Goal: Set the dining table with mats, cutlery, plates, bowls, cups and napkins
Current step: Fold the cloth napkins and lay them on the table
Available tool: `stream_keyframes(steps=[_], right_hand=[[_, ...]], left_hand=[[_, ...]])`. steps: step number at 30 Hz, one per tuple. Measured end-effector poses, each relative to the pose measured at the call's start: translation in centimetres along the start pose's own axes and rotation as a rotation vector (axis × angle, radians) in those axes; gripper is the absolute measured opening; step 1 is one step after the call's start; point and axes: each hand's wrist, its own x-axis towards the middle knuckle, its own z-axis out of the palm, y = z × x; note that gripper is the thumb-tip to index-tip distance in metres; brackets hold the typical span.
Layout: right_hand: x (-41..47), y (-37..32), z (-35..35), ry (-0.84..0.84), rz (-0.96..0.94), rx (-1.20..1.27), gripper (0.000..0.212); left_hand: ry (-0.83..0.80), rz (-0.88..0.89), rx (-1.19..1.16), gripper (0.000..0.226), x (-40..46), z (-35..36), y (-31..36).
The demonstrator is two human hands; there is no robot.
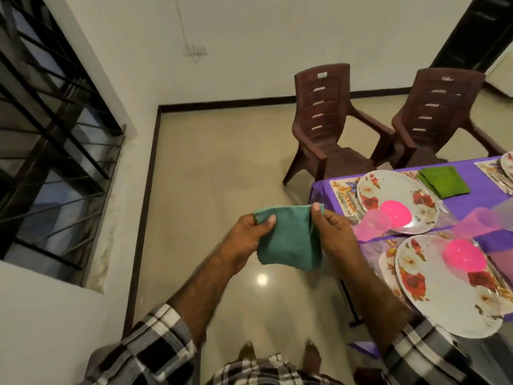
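Observation:
A teal cloth napkin (291, 240) hangs folded over the floor, just left of the table. My left hand (247, 234) pinches its left top corner and my right hand (333, 232) pinches its right top corner. On the purple-covered table (472, 207) at the right lie two floral plates, one farther (394, 201) and one nearer (441, 295), each with a pink bowl, the farther (395, 213) and the nearer (463, 255). A translucent pink cup (372, 223) stands near the far plate. A green napkin (444, 181) lies beside that plate on a floral mat (344, 190).
Two brown plastic chairs, one on the left (330, 123) and one on the right (441, 112), stand at the table's far side. A barred window (55, 140) fills the left wall. Glossy tiled floor (216, 168) spreads ahead. Another setting (508, 165) shows at the right edge.

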Motion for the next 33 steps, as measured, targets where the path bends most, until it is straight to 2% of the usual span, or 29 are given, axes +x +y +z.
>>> stream_keyframes(steps=[3,7,10,13,15,16,18,19,20,22,25,27,29,31,33], right_hand=[[0.7,2.5,1.3,0.108,-0.071,-0.072,0.063],[0.7,5.0,1.7,0.285,-0.118,-0.199,0.063],[0.9,6.3,1.2,0.257,-0.106,-0.161,0.067],[1.2,7.2,-0.2,0.228,-0.116,-0.186,0.065],[1.8,7.9,-1.4,0.134,-0.051,-0.085,0.061],[2.2,8.6,-2.4,0.052,0.008,0.008,0.057],[3.0,9.7,-4.3,-0.106,0.126,0.145,0.037],[3.2,10.2,-5.3,-0.157,0.16,0.172,0.021],[3.3,10.6,-6.1,-0.192,0.168,0.184,0.015],[3.1,11.2,-7.5,-0.25,0.13,0.204,0.029],[2.6,11.7,-8.9,-0.34,0.122,0.226,0.031],[2.1,11.9,-9.7,-0.389,0.174,0.255,0.031],[1.9,12.3,-10.5,-0.436,0.193,0.282,0.032],[2.1,12.8,-11.3,-0.507,0.214,0.312,0.042],[2.5,12.8,-11.9,-0.571,0.245,0.37,0.055]], left_hand=[[0.088,0.007,0.093,0.041,0.1,1.3,-1.2],[0.363,0.156,0.269,0.045,0.6,3.7,-4.0],[0.526,0.353,0.586,0.041,0.6,4.8,-7.4],[0.627,0.373,0.703,0.041,0.6,6.5,-9.0],[0.622,0.321,0.623,0.035,0.6,7.2,-9.2],[0.598,0.257,0.504,0.034,0.7,7.7,-9.4],[0.53,0.077,0.183,0.039,0.5,8.0,-9.4],[0.511,-0.006,0.061,0.039,0.1,8.1,-9.5],[0.516,-0.059,-0.003,0.038,-0.3,8.2,-9.8],[0.57,-0.043,-0.042,0.028,-1.1,8.5,-10.4],[0.601,0.083,-0.024,0.048,-2.5,9.3,-10.9],[0.542,0.121,0.029,0.043,-3.2,9.5,-10.7],[0.421,0.075,0.073,0.034,-4.0,9.5,-10.5],[0.329,0.011,0.058,0.044,-4.7,9.7,-9.9],[0.29,0.01,0.022,0.069,-5.1,9.8,-9.5]])
